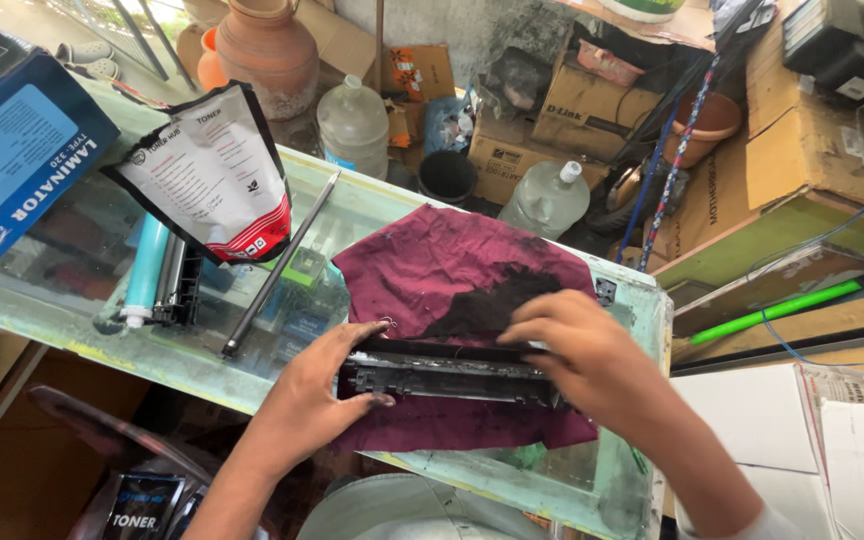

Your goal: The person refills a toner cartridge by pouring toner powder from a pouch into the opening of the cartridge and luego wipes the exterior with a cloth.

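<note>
Head view, cartridge: a long black toner cartridge lies crosswise on a maroon cloth, near the front edge of a glass counter.
Head view, left hand: the left hand grips the cartridge's left end, thumb curled along the front face, fingers over the top; fingertips blackened with powder.
Head view, right hand: the right hand lies over the cartridge's right end, fingers bent and pressed together against its upper edge, covering that end; whether it pinches something small there I cannot tell.
Head view, cartridge against hands: it spans the gap between both hands, its middle bare and visible, each end under a hand.
Head view, cloth: crumpled, with a heap of black toner powder just behind the cartridge and beside the right hand's knuckles.
Head view, counter left: a white, black and red toner pouch leans over a second cartridge part with a pale blue-green drum; a thin dark metal rod lies slantwise between these and the cloth.
Head view, far left: a blue carton rests on the counter's corner.
Head view, behind: a clay pot, two clear plastic bottles, and stacked cardboard boxes.
</note>
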